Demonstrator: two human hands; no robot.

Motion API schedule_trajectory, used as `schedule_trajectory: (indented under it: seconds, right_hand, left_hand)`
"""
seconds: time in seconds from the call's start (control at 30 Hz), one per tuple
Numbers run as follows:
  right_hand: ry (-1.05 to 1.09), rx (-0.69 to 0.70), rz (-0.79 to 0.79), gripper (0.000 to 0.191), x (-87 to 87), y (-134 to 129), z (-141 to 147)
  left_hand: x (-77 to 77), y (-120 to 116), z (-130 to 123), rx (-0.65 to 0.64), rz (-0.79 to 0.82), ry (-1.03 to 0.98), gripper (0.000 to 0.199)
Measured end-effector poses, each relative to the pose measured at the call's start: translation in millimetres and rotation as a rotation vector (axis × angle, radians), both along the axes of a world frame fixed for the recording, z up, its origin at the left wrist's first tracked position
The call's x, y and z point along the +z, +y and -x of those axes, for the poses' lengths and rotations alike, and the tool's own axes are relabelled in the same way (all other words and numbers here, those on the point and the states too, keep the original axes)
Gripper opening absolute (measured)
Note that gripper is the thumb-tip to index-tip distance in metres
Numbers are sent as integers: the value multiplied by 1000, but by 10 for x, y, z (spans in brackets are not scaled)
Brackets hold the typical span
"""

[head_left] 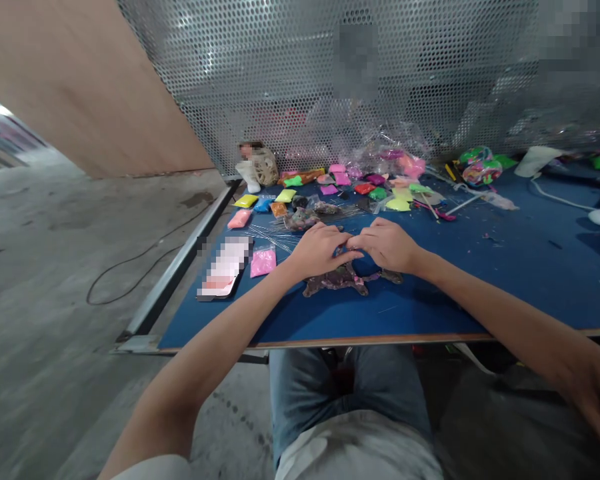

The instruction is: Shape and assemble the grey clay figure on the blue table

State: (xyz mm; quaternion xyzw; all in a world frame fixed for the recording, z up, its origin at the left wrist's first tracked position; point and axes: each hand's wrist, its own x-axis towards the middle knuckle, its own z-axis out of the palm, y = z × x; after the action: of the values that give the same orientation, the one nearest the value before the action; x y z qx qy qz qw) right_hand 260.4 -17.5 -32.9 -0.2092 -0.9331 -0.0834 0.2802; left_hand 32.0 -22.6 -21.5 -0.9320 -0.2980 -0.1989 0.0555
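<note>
Clay figure [347, 279] flat on blue table [505, 280], near front edge, mottled purple-brown, partly shaped, limbs uneven | left hand [319, 251] and right hand [390, 245] curled together above it, fingertips pinching 1 small clay bit | 1 pink packet [263, 261] left of hands; 10+ coloured packets behind.

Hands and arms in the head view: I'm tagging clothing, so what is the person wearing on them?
Nothing shows on the left hand or the right hand: no gloves, rings or watch visible. Both forearms are bare, and a pale short sleeve shows at the left upper arm.
</note>
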Motion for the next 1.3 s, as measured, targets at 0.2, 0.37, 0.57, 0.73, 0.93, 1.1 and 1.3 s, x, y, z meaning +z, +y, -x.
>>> schedule_trajectory:
  seconds: [0.2, 0.37, 0.57, 0.73, 0.93, 1.1, 1.3]
  right_hand:
    - [-9, -23, -22, 33, -33, 20, -43]
    - [37, -34, 5, 29, -45, 35, -53]
    - [27, -47, 178, 30, -41, 82, -121]
    - [-47, -8, 280, 23, 38, 148, -212]
    - [-66, 32, 380, 27, 82, 242, -311]
    - [-118, 41, 366, 29, 31, 294, -306]
    - [-107, -23, 348, 30, -47, 392, -368]
  left_hand:
    - [-11, 35, 28, -98, 133, -91, 48]
    - [-16, 94, 72, -221, 382, -266, 39]
    - [-46, 96, 55, -163, 428, -316, 37]
    - [-82, 79, -22, 22, 235, -166, 41]
    - [-106, 61, -98, 71, 125, -66, 39]
    - [-147, 49, -118, 92, 114, -52, 39]
    - [-208, 99, -103, 85, 68, 18, 41]
